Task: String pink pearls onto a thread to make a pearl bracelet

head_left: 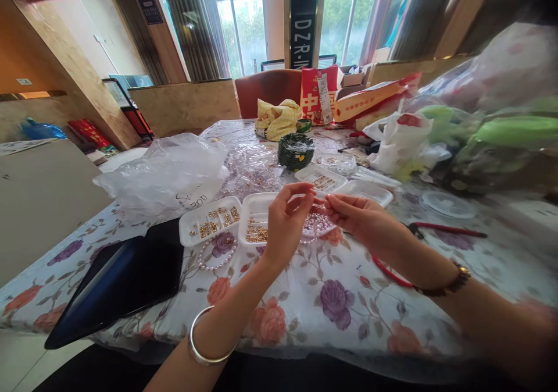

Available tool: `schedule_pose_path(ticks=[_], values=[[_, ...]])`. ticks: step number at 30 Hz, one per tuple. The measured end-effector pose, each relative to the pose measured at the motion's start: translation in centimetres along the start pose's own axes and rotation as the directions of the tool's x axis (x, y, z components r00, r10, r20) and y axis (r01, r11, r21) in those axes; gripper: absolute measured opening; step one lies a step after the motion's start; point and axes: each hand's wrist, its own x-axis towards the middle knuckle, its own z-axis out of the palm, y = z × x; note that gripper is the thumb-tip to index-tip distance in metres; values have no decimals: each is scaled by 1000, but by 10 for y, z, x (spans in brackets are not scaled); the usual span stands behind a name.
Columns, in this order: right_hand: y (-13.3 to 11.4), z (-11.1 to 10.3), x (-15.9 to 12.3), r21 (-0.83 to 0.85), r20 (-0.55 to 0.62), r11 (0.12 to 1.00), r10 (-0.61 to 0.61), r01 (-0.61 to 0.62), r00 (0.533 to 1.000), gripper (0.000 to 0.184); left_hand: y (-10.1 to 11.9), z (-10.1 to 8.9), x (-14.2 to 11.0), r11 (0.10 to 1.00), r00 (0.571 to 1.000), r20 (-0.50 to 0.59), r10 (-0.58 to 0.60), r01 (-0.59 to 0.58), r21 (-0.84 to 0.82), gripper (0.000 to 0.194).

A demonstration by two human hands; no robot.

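My left hand and my right hand are raised together over a white tray of gold beads and pearls. Both hands pinch, fingertips almost touching, around something too thin and small to make out. A heap of pale pink pearls lies in the tray just under the fingers. A finished pearl bracelet rests on the floral tablecloth to the left. A silver bangle is on my left wrist, a brown bracelet on my right.
A second bead tray and a black tablet lie at left. Red-handled pliers sit at right. Further trays, a green wire coil, plastic bags and boxes crowd the back.
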Motion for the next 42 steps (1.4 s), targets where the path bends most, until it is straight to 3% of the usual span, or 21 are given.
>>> schedule_pose_path(ticks=[4, 13, 18, 25, 28, 33, 36, 42], values=[[-1, -2, -2, -85, -6, 996, -12, 11, 1000, 20, 1, 0, 0, 998, 998, 29, -53, 54, -32, 9], [-10, -4, -6, -301, -13, 942, -159, 148, 987, 18, 0, 1, -2, 987, 976, 155, -155, 158, -8, 14], [-15, -1, -8, -411, -36, 899, -179, 149, 983, 20, -3, -1, -1, 986, 961, 220, -169, 168, 21, 21], [-13, -1, -5, -447, -66, 878, -226, 174, 972, 17, -2, -4, -2, 966, 943, 222, -249, 226, 122, 20], [-12, -3, -4, -502, -84, 844, -265, 189, 961, 15, -3, -3, -2, 961, 935, 221, -276, 262, 89, 18], [-12, -6, -2, -618, -87, 755, -345, 221, 935, 11, -5, -3, -1, 934, 929, 163, -331, 347, -81, 18], [-10, -8, 0, -673, -82, 699, -396, 243, 914, 11, -5, -4, -1, 936, 937, 121, -327, 339, -97, 24], [-6, -12, 3, -778, -55, 580, -446, 242, 893, 12, -7, -4, 0, 941, 944, 69, -321, 326, -87, 13]])
